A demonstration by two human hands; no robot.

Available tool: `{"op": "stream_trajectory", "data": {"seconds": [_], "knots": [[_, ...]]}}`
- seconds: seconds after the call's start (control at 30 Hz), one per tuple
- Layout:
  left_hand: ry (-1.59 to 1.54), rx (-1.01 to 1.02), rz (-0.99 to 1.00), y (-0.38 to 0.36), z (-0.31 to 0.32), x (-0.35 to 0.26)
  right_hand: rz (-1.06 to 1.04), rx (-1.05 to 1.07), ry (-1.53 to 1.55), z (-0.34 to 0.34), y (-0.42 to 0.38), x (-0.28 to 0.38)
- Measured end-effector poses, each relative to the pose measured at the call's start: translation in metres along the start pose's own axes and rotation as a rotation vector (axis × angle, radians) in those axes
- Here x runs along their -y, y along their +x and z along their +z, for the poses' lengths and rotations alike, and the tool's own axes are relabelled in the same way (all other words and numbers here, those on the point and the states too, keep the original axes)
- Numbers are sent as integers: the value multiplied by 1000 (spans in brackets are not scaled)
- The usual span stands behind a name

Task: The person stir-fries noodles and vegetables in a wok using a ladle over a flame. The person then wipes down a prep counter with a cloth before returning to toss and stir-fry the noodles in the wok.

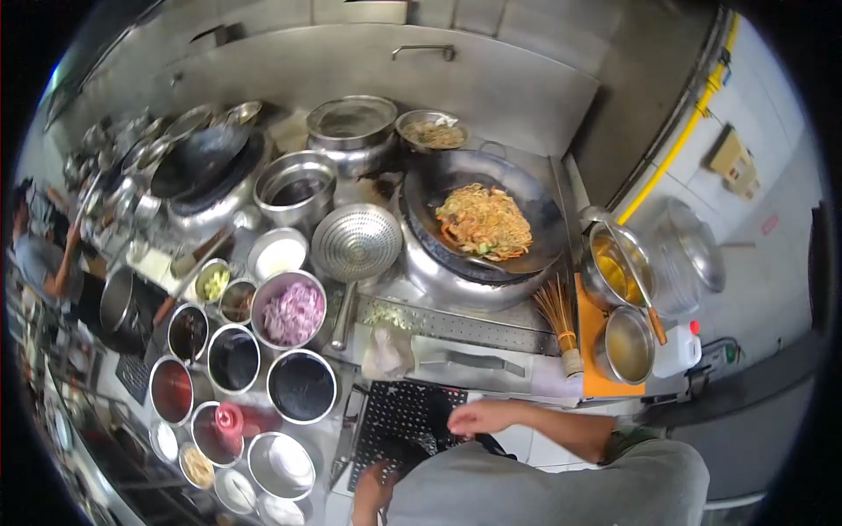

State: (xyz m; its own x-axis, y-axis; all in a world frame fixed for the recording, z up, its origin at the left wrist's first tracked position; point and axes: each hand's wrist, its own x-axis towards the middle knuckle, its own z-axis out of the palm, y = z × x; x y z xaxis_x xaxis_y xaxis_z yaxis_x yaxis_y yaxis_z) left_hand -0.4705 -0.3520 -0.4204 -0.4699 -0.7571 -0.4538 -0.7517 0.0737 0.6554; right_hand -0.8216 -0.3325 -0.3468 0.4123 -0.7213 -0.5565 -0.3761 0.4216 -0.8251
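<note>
My right hand [481,418] hangs in front of my body, above the black perforated floor mat [399,412]. Its fingers curl loosely together, and nothing shows in them. Lower down, my left hand [374,487] is beside my grey shirt, its fingers blurred and partly hidden. Both hands are below the stove's front edge, apart from the cookware. Ahead of them, a large wok [544,206] sits on the burner with fried noodles [487,219] in it. A bamboo brush [559,324] lies at the counter's right front. A crumpled clear plastic bag [388,352] rests on the front ledge.
A perforated strainer [357,241] lies left of the wok, beside a bowl of sliced onions [292,311]. Several sauce pots [234,358] and a red squeeze bottle [230,419] stand at left. An oil pot [618,263] stands at right. Another person [44,254] is at far left.
</note>
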Motion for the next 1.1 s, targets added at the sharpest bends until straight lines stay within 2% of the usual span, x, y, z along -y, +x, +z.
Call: {"op": "stream_trajectory", "data": {"seconds": [0.03,0.07,0.13,0.17,0.2,0.27,0.33,0.37,0.4,0.47,0.57,0.6,0.67,0.7,0.77,0.93,1.1], "knots": [[42,43,-87,-2,-5,-2,180,-87,136,15,15,-49],[61,37,-75,1,-9,4,358,-167,270,24,29,-90],[50,44,-30,-3,-8,30,473,-536,884,36,54,-172],[90,41,10,-5,-3,52,471,-576,865,36,73,-221],[137,40,51,-4,-7,62,527,-633,745,34,89,-240],[207,63,35,-14,-23,59,479,-692,894,36,122,-283],[241,28,228,-6,-22,106,289,-622,1117,38,138,-314],[263,54,266,-5,-35,114,11,-627,1270,40,153,-318],[296,65,288,-7,-43,111,29,-637,1352,39,161,-321],[346,138,110,-14,-49,93,80,-702,1368,36,167,-318],[228,49,148,-26,-68,39,129,-760,1346,33,171,-309],[232,51,152,-25,-67,55,140,-773,1338,33,172,-306],[123,153,-63,-18,-56,124,152,-792,1328,30,172,-300],[242,207,-54,-12,-59,129,162,-793,1324,28,172,-299],[248,173,-52,-14,-53,137,175,-802,1316,27,173,-295],[262,124,-54,-15,-54,98,187,-822,1305,25,171,-290],[264,102,-59,-16,-54,86,190,-834,1299,26,171,-290]]}}
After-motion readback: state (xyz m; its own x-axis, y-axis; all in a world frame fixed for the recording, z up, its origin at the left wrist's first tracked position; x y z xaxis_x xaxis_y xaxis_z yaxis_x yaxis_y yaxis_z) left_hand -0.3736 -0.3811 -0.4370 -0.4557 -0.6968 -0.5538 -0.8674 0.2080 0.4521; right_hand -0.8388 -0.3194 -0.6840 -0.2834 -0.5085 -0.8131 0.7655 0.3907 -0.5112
